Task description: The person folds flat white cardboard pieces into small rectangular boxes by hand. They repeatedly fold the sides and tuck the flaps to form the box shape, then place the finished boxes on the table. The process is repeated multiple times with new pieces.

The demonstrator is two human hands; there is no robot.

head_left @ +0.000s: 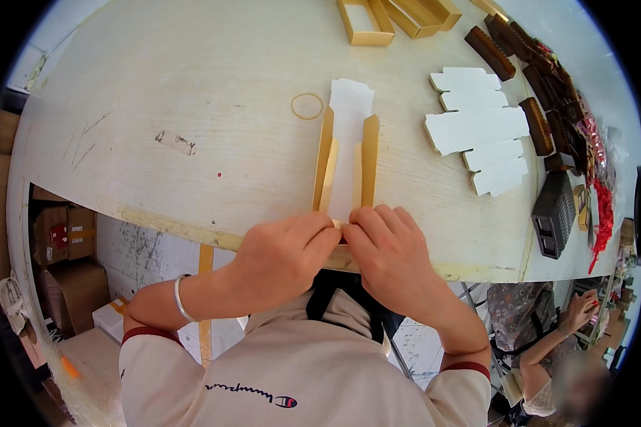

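A long cardboard box blank [347, 124], white inside and gold outside, lies in front of me with both long sides folded up. Its far end flap lies flat. At the near end, by the table's front edge, my left hand [285, 245] pinches the left corner with closed fingers. My right hand [388, 242] is closed on the right corner, its fingertips almost touching the left ones. The fingers cover most of the near end. Inner gold flaps stand along both sides.
A stack of flat white box blanks [477, 132] lies to the right. Gold box trays [367, 21] sit at the far edge. A rubber band [307, 106] is left of the box. Dark brown pieces [490, 52], a black device [554, 213] and red tassels [602, 220] line the right. Another person [548, 363] sits lower right.
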